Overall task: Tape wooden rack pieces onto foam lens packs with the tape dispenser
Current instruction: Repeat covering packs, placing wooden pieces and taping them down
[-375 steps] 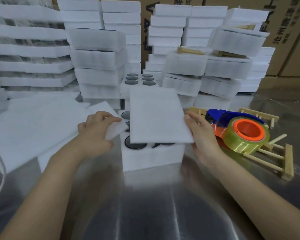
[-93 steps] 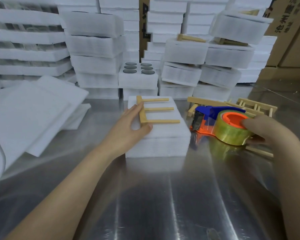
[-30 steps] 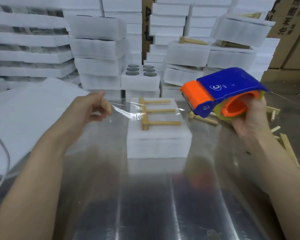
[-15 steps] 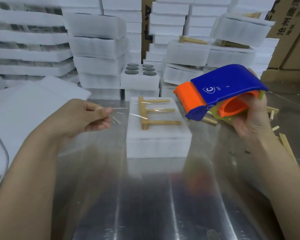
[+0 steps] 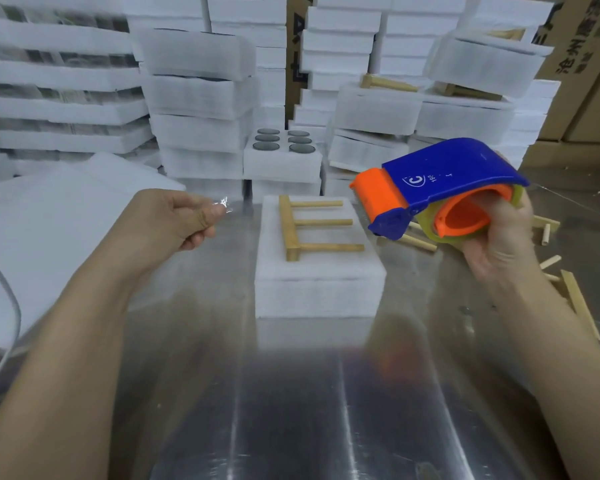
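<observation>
Head view, left hand (image 5: 174, 220) pinching tape (image 5: 224, 204), right hand (image 5: 499, 244) gripping tape dispenser (image 5: 440, 174) — aloft

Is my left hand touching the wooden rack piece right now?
Apart. The head view shows bare table between the left hand, pinching a tape scrap, and the wooden rack piece lying on the foam pack.

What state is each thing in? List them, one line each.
Left hand: pinching a crumpled tape end.
Right hand: gripping the dispenser, held above the table.
Pack: covered, resting on the table.
Rack: lying flat on the pack, no tape visible over it.
Rear pack: uncovered, lenses showing.
</observation>
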### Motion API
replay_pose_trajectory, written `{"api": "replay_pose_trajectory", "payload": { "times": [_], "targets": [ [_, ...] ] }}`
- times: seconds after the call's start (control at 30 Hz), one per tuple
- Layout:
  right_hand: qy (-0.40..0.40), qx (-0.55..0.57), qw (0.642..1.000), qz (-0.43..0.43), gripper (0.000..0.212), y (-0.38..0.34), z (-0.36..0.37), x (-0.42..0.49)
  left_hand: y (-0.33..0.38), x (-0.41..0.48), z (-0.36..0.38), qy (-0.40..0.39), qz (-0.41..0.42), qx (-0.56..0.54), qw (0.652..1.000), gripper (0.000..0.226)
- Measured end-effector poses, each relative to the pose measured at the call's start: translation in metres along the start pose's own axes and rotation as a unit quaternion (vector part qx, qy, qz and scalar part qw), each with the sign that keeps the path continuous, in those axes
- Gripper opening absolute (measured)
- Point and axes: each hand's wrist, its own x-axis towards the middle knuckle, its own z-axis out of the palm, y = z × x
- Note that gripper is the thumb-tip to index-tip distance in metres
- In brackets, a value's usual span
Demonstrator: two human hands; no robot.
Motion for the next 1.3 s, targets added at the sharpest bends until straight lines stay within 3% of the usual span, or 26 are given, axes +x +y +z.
{"api": "replay_pose_trajectory", "payload": {
  "times": [0.13,0.33,0.67,1.3],
  "targets": [
    [0.021,0.002,1.0,0.003,0.057,0.009,-0.001,0.004,-0.001,0.003,0.003,0.024,0.026,-0.012,0.999,0.024],
    [0.036,-0.009,0.999,0.02,0.048,0.031,-0.005,0.013,-0.014,0.015,0.026,0.08,-0.018,-0.142,0.987,0.024],
    [0.06,-0.007,0.998,0.02,0.051,0.053,-0.003,0.036,-0.027,0.032,0.054,0.156,-0.031,-0.225,0.961,0.025],
    [0.06,-0.049,0.995,0.057,0.048,0.063,-0.012,0.034,-0.046,0.037,0.055,0.135,-0.109,-0.207,0.963,0.02]
  ]
}}
